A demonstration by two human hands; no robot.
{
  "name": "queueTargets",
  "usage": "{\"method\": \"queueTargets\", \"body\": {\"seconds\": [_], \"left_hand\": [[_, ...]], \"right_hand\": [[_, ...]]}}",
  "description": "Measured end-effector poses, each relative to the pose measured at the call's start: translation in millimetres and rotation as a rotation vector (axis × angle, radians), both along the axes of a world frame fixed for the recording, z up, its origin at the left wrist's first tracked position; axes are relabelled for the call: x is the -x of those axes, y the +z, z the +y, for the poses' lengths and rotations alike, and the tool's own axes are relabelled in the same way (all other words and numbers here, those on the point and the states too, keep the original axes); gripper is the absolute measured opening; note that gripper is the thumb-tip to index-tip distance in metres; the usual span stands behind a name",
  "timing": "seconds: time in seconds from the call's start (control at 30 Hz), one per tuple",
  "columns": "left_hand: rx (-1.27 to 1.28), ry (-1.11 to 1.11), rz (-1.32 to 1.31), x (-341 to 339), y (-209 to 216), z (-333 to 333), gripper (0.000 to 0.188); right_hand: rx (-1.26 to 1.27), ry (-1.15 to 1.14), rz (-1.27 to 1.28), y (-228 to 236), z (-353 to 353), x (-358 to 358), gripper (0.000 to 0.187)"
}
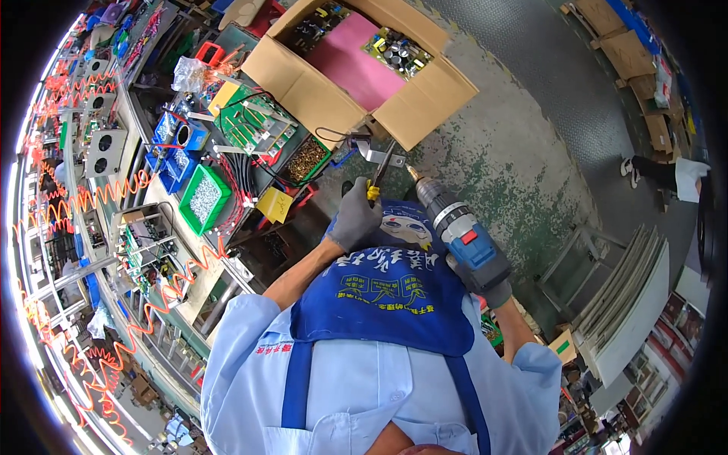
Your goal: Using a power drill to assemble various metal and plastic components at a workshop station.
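Observation:
My left hand, in a grey glove, grips yellow-handled pliers whose jaws clamp a small bent metal bracket held out in front of me. My right hand, also gloved, holds a blue and grey cordless drill. The drill's bit tip points up toward the bracket, just to its right and close to it. Both hands sit above my blue apron.
An open cardboard box with a pink sheet and circuit boards stands ahead. The workbench at left carries green bins of screws, blue bins, a tray of brass parts and coiled orange cables. Another person's leg shows far right.

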State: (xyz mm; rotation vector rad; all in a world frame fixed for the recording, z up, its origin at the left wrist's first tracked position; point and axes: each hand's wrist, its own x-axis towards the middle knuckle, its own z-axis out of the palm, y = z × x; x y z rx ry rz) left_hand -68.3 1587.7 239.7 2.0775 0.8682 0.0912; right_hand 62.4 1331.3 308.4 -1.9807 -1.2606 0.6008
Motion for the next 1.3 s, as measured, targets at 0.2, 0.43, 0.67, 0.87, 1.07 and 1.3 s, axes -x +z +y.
{"method": "queueTargets", "body": {"seconds": [0.2, 0.43, 0.67, 0.87, 1.07, 1.3], "left_hand": [[-0.072, -0.044, -0.067, -8, -2, -25, 0.024], [0.054, -0.112, -0.082, -10, 6, -25, 0.020], [0.068, -0.122, -0.010, 2, -10, -16, 0.029], [0.240, -0.124, 0.145, 21, -3, -7, 0.036], [0.235, -0.162, 0.230, 34, 2, 10, 0.039], [0.165, -0.260, 0.179, 50, -26, 18, 0.036]], "right_hand": [[-0.225, -0.416, 1.289, -37, -33, 10, 0.032], [0.078, -0.200, 0.620, -36, -48, 15, 0.038], [-0.037, -0.284, 0.795, -24, -32, 26, 0.035], [-0.023, -0.523, 1.245, -31, -12, 38, 0.033], [0.112, -0.347, 0.622, -16, 19, 57, 0.033], [0.193, -0.204, 0.345, 4, 25, 75, 0.041]]}}
